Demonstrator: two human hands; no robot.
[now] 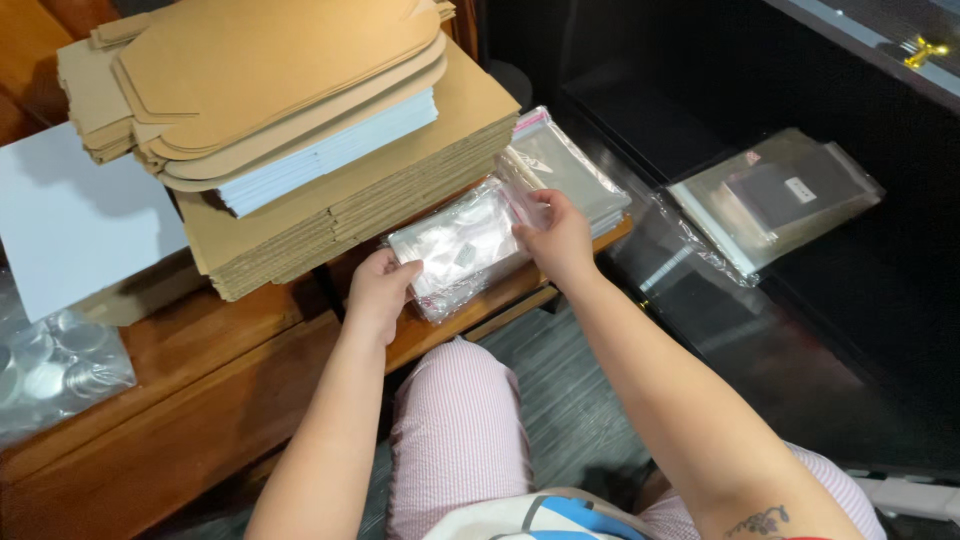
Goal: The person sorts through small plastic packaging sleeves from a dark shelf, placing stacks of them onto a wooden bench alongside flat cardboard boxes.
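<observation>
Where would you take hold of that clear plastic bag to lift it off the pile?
Probably at the two short ends, as now: left hand on the near-left end of the clear plastic bag, right hand pinching the far-right flap end. It lies flat and limp on the bag pile, so a middle grip would likely crumple it.

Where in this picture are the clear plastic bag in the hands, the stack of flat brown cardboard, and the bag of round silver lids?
clear plastic bag (462, 243), head view, middle of its front face.
stack of flat brown cardboard (350, 205), head view, layered side edge.
bag of round silver lids (55, 365), head view, middle of the lids.
</observation>
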